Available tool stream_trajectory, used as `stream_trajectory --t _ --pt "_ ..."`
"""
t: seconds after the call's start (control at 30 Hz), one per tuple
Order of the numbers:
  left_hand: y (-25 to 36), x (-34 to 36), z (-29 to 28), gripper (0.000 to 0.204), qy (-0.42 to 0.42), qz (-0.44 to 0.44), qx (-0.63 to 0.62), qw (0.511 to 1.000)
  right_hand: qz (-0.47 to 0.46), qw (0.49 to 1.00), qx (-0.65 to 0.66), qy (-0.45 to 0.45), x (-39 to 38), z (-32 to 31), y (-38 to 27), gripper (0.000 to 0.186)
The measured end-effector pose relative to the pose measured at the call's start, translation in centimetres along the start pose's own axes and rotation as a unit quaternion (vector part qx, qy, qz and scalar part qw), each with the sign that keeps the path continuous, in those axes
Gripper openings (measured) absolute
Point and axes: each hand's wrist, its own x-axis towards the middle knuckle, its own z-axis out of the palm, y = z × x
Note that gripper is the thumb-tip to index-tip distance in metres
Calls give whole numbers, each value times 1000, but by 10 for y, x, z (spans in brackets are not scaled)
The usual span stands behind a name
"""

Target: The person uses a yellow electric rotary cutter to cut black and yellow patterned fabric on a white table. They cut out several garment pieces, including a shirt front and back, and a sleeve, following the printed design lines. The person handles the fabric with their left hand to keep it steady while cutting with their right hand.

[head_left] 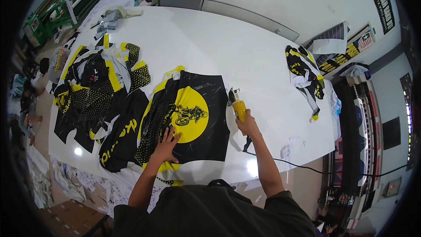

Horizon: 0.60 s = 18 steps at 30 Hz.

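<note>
Head view: the black-and-yellow cloth lies at centre frame on the white table. Left hand — fingers spread flat, gripping nothing — rests on cloth at lower centre. Right hand, right of centre, has its fingers wrapped round a yellow cutter, head just beside the cloth's right edge. Judged risks: a leftward slip could nick the cloth; the trailing cord, lower right, could snag and tug.
</note>
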Motion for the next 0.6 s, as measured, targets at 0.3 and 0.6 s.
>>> stream_trajectory --t 0.3,0.6 --pt "3 1 0 142 5 -3 3 1000 -21 1000 -17 -10 48 -5 -9 65" --pt "7 1 0 143 -5 -13 7 1000 -38 999 -36 -15 101 -7 -26 67"
